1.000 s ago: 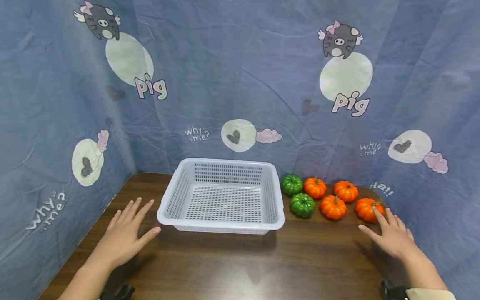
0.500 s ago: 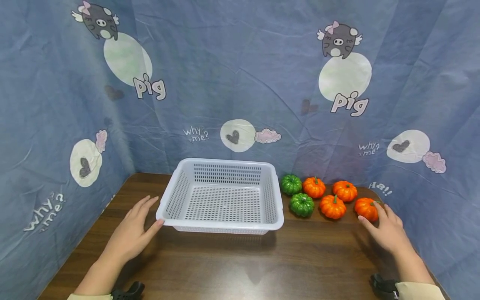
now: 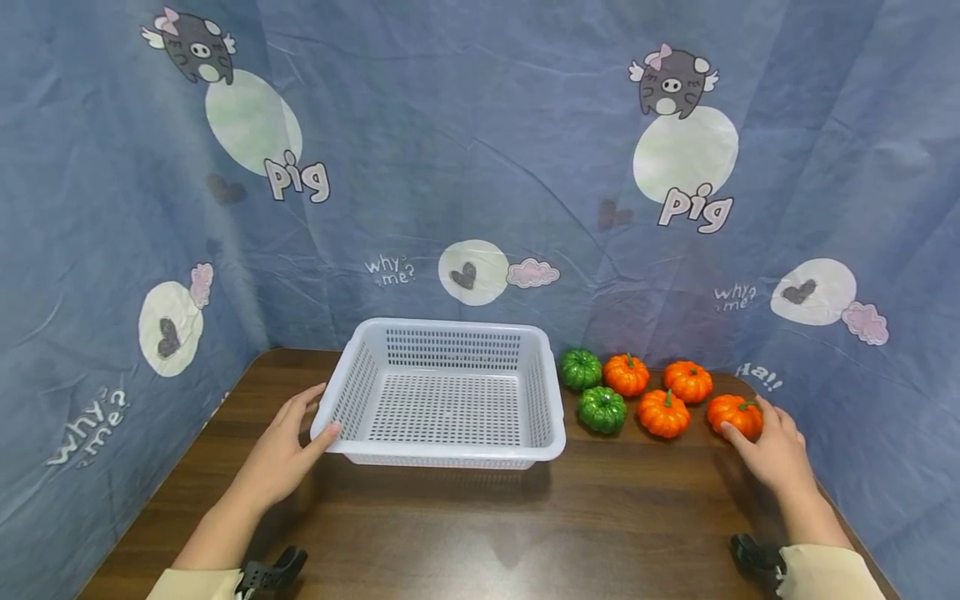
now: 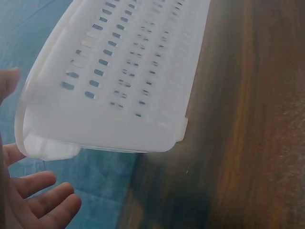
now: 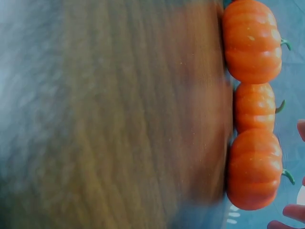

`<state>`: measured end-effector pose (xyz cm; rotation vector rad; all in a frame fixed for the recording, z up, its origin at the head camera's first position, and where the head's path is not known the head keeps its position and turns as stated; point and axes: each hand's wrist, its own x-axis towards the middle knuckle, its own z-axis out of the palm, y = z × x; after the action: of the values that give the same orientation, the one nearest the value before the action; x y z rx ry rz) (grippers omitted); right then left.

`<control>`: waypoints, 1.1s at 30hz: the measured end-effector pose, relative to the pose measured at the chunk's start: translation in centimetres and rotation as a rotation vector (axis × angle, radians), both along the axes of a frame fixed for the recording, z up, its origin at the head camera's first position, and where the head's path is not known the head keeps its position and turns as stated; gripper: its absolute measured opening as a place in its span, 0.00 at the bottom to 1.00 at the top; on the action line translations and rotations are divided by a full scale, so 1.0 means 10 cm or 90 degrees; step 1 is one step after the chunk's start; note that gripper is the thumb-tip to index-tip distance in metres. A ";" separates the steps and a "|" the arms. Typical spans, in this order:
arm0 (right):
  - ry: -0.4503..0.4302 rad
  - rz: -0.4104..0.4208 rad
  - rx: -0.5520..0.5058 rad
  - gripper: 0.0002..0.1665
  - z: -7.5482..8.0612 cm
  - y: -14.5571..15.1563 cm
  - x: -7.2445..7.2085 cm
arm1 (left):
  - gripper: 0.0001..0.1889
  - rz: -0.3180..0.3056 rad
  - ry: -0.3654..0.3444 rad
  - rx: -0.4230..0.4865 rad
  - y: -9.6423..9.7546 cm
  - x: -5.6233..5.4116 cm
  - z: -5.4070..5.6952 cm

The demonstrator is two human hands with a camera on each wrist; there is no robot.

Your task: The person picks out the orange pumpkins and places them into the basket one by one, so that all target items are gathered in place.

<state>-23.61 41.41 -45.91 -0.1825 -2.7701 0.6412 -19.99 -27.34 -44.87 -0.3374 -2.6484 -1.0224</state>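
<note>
A white plastic basket (image 3: 442, 451) with slotted walls stands on the table. My left hand (image 3: 281, 454) is at its front left corner, thumb over the rim and fingers outside the wall. In the left wrist view those fingers (image 4: 52, 200) are spread and loose below the basket's corner (image 4: 47, 145). On the far right, my right hand (image 3: 776, 454) reaches around the rightmost orange mini pumpkin (image 3: 731, 417), thumb at its front and fingers behind its right side. In the right wrist view the fingertips (image 5: 293, 212) stand apart from the nearest pumpkin (image 5: 256, 169).
Two green pumpkins (image 3: 602, 410) sit just right of the basket. Between them and my right hand are more orange pumpkins (image 3: 663, 414). A blue printed curtain (image 3: 480, 167) closes off the back and sides of the wooden table (image 3: 480, 525).
My left hand has moved right and forward to the basket's corner. My right hand has shifted slightly left, its thumb and fingers now around the rightmost pumpkin. Basket and pumpkins stay put.
</note>
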 end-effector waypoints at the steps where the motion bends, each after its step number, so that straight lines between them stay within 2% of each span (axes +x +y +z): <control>1: -0.001 -0.004 -0.007 0.49 0.00 0.00 0.00 | 0.39 -0.005 -0.008 0.012 0.01 -0.01 0.00; 8: -0.014 -0.026 -0.041 0.49 0.02 -0.02 -0.05 | 0.41 -0.036 -0.055 0.086 0.03 -0.07 -0.02; 15: -0.005 -0.053 -0.064 0.53 0.02 0.02 -0.14 | 0.45 -0.032 -0.085 0.076 0.02 -0.08 -0.05; 19: 0.002 -0.067 -0.083 0.54 -0.02 0.07 -0.16 | 0.46 -0.045 -0.106 0.091 0.03 -0.07 -0.05; 26: -0.051 -0.089 -0.129 0.57 -0.01 0.09 -0.16 | 0.47 -0.062 -0.124 0.118 0.03 -0.07 -0.06; 33: -0.093 -0.101 -0.179 0.57 0.00 0.09 -0.17 | 0.47 -0.061 -0.145 0.124 0.05 -0.06 -0.02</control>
<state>-25.34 42.32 -45.91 -0.5234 -2.7520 1.0084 -20.58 -26.84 -45.07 -0.3258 -2.7187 -1.4144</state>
